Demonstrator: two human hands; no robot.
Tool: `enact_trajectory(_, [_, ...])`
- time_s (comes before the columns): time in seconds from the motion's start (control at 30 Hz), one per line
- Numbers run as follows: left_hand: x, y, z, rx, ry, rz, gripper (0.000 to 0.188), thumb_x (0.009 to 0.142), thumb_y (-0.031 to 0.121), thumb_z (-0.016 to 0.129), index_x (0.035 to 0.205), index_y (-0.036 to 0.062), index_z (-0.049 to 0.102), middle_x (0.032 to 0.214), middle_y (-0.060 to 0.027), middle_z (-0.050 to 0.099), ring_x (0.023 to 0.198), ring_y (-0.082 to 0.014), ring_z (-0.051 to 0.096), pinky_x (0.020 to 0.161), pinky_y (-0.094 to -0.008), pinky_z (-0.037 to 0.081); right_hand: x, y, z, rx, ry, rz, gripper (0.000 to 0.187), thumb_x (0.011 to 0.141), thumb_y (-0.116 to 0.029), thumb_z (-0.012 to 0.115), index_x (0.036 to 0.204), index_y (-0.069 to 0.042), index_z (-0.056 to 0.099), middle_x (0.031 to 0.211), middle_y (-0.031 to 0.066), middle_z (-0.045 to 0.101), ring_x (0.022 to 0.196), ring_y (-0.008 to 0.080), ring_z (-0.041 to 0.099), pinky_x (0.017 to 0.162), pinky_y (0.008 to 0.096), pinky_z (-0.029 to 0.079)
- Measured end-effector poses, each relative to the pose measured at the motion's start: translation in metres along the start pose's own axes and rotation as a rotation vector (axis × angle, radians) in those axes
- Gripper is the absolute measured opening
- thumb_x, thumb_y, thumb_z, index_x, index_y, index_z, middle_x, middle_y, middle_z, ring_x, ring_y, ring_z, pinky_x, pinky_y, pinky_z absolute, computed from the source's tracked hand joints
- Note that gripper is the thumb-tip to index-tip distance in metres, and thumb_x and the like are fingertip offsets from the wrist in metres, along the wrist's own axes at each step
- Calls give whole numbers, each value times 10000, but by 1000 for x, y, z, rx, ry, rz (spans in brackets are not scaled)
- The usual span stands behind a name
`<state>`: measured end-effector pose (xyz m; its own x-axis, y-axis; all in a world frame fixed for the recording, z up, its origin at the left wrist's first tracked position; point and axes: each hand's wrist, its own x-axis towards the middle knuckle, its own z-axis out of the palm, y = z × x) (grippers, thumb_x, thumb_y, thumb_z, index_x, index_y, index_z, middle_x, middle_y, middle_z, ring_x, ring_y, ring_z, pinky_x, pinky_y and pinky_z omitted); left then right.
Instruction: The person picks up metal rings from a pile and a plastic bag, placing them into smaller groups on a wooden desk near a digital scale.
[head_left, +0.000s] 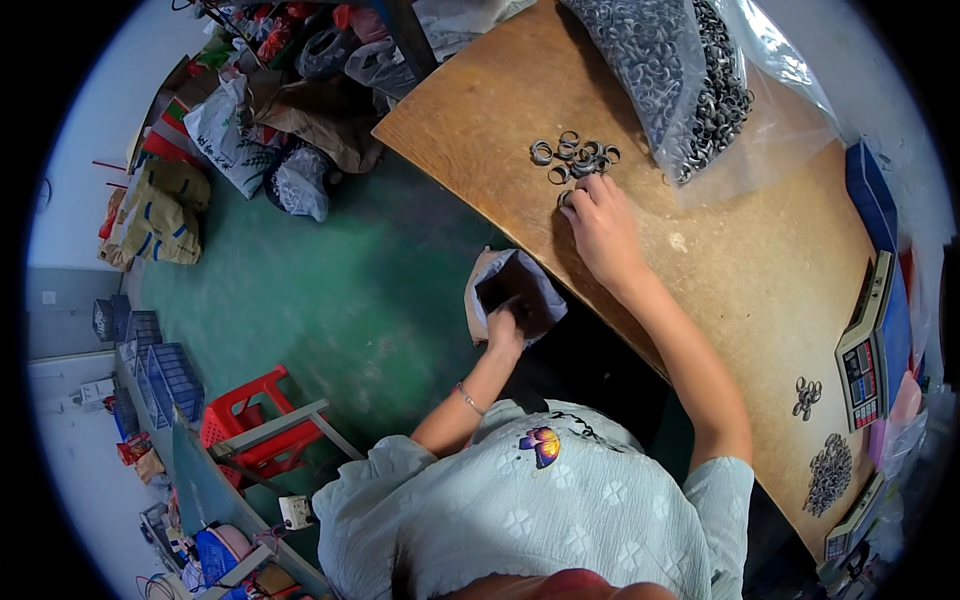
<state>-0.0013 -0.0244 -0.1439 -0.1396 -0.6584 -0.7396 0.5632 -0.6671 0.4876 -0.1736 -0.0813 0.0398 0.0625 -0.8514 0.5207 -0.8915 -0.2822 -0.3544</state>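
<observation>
On the wooden table, my right hand (604,228) is closed at the near side of a small pile of dark metal rings (582,155). Its thumb and fingers pinch one metal ring (566,199). Below the table's edge, my left hand (504,326) reaches into the mouth of an upright brown bag with a pale lining (545,300). The left fingers look curled together, but shadow inside the bag hides their tips and whatever they may hold.
A large clear plastic bag (690,90) of similar rings lies at the table's far side. Along the right edge are a scale (862,370), a small ring cluster (806,398) and a heap of small metal parts (829,475). A red stool (255,420) stands left on the green floor.
</observation>
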Motion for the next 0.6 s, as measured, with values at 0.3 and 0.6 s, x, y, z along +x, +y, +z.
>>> enact_trajectory(0.3, [-82,48,39,0,-287,-121,308,962,265,389,1122,39,526,918,-85,595,793,-169,575,660,-297,470,-45,-40,-50,265,-268,-143,114,685,-109,608,756,-55,537,818,106,519,782,275,507,681,365,416])
enact_trajectory(0.6, [-130,67,63,87,-598,-275,245,933,104,459,1135,-14,534,859,-28,557,682,-79,512,561,-209,409,8,10,-27,-10,82,121,117,710,-42,647,807,-36,582,887,100,553,869,285,528,746,375,418])
